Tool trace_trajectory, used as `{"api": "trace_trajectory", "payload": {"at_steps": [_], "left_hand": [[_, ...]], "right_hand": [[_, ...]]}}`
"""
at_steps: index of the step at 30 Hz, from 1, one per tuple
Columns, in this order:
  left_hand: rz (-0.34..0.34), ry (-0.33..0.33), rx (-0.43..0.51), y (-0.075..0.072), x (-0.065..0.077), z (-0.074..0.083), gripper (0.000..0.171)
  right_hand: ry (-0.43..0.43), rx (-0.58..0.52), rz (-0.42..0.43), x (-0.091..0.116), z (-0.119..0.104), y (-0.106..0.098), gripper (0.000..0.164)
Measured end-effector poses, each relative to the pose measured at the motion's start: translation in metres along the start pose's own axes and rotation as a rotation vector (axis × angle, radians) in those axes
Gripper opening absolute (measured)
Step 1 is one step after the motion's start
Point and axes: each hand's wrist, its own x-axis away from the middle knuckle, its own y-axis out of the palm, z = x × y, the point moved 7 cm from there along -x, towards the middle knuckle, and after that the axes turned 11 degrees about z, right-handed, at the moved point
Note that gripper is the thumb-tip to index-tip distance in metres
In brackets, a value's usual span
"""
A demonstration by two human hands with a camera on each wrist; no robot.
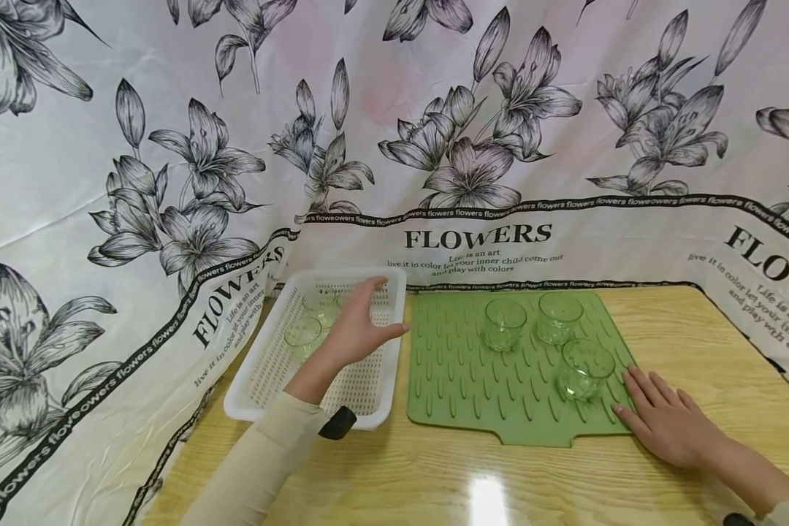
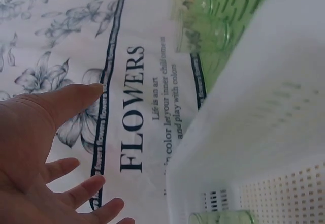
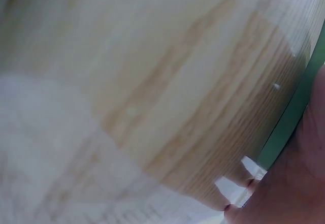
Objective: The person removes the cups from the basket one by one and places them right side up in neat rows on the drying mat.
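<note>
Here, the left hand (image 1: 355,330) spreads above a basket (image 1: 363,389) while the right hand (image 1: 672,425), outstretched, seemingly touches the green mat (image 1: 452,383).

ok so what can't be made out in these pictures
Head view: number of glasses in the basket, partly behind the left hand.
Left wrist view: the lower glass, cut off by the bottom edge.
Right wrist view: green mat, cut off by the right edge; tabletop, blurred.

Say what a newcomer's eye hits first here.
Probably the flower-printed cloth, filling the background behind the wooden table. Next, the green mat, with three glasses standing on it. Then the left hand, fingers and thumb apart over the white basket left of the mat.
</note>
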Motion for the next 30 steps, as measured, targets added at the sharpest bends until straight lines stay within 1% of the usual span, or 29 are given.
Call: {"api": "trace_trajectory", "payload": {"at_steps": [4, 8, 12, 16, 20, 24, 27, 30], "left_hand": [[0.021, -0.023, -0.023, -0.013, 0.001, -0.011, 0.087], [0.069, -0.075, -0.033, -0.030, 0.000, -0.026, 0.087], [0.109, -0.137, -0.039, -0.045, -0.001, -0.045, 0.087], [0.112, -0.209, -0.036, -0.056, -0.001, -0.068, 0.087], [0.100, -0.292, -0.030, -0.063, 0.001, -0.089, 0.089], [0.081, -0.356, -0.024, -0.066, 0.002, -0.107, 0.092], [0.068, -0.397, -0.026, -0.067, 0.003, -0.117, 0.095], [0.052, -0.432, -0.017, -0.068, 0.004, -0.124, 0.098]], "right_hand": [[-0.001, -0.003, 0.003, 0.000, 0.002, 0.002, 0.075], [-0.003, -0.004, 0.005, 0.000, 0.002, 0.003, 0.075], [-0.004, -0.004, 0.004, 0.000, 0.002, 0.002, 0.074], [-0.005, -0.002, 0.004, 0.001, 0.000, 0.001, 0.074], [-0.005, -0.002, 0.001, 0.001, 0.000, 0.000, 0.074], [-0.002, -0.004, -0.005, 0.001, 0.001, 0.000, 0.075], [-0.003, -0.005, -0.005, 0.001, 0.001, 0.000, 0.075], [0.001, -0.010, -0.007, 0.002, 0.001, -0.001, 0.075]]}}
